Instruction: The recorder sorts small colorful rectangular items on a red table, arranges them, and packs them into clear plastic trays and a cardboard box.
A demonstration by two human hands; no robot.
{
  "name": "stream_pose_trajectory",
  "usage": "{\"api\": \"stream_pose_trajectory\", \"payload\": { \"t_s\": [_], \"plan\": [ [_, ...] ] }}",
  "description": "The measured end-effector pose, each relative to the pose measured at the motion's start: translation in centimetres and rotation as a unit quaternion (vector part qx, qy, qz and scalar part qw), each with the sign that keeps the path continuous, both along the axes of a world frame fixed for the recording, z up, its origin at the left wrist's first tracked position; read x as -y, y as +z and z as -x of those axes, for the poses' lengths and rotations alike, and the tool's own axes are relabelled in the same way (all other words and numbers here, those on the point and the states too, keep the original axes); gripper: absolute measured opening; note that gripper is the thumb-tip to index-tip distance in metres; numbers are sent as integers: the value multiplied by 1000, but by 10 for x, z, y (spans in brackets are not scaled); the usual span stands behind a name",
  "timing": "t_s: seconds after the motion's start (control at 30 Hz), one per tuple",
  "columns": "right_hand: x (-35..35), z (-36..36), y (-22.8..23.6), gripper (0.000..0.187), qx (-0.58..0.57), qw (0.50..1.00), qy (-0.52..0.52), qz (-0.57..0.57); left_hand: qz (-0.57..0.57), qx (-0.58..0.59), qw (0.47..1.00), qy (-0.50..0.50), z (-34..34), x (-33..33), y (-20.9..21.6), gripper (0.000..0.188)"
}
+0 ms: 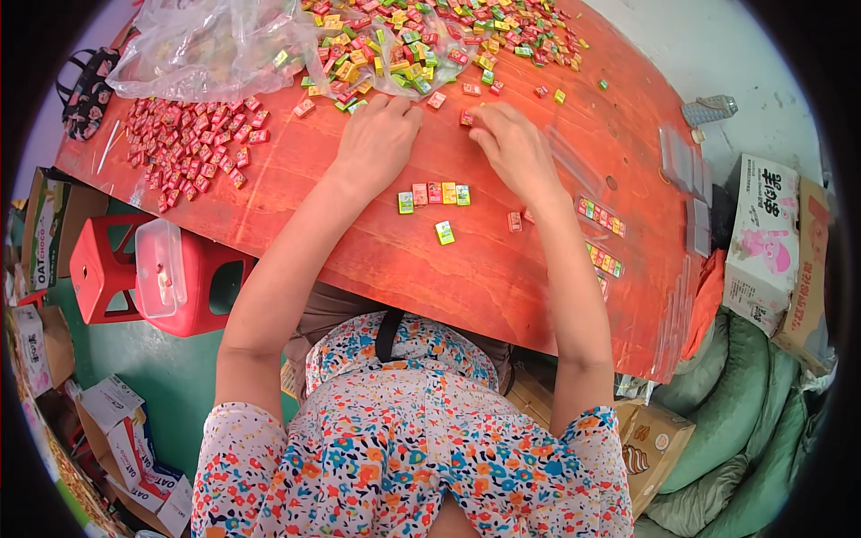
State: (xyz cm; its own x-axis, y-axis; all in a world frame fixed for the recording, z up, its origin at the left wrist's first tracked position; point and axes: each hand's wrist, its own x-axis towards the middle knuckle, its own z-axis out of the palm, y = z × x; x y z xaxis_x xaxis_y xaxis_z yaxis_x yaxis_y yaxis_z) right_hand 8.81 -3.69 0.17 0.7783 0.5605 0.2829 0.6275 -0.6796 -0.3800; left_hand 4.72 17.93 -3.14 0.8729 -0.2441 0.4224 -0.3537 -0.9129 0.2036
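Two bare hands reach across the red table [359,260] in the head view, well apart from each other, with both forearms coming up from the lower edge. The left hand [381,136] is lowered palm down at the near edge of the mixed pile [511,31] of small red, yellow and green boxes; its fingertips are partly hidden, so I cannot tell whether they are clamped on anything. The right hand [516,148] is curled, its fingers at a small red box [466,117]; whether they grip it or only touch it I cannot tell.

Between the forearms, nearer the person, five small boxes stand side by side in a row [435,193]: green, pinkish red, red, yellow and green from left to right. One single green box [445,233] lies just below that row, apart from it. Another red box [514,221] lies beside the right forearm.

Several clear strips of coloured boxes [603,217] lie to the right of that forearm. At the far left of the table is a pile of red boxes [193,148], with a crumpled clear plastic bag [211,58] above it. Clear plastic cases [686,175] lie along the table's right edge.
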Motion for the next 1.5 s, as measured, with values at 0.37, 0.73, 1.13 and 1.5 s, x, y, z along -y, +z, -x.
{"api": "stream_pose_trajectory", "payload": {
  "t_s": [0.37,0.73,1.13,1.5],
  "plan": [
    [22,13,-6,18,-21,997,76,4,29,20,999,32,38,-19,6,15],
    [35,59,1,31,-47,993,108,18,29,61,998,15,97,-10,7,14],
    [33,55,0,41,-85,992,88,18,137,-115,983,-30,113,-12,27,33],
    [27,52,-3,41,-77,990,113,33,170,-207,963,-15,94,-7,19,44]
  ]
}}
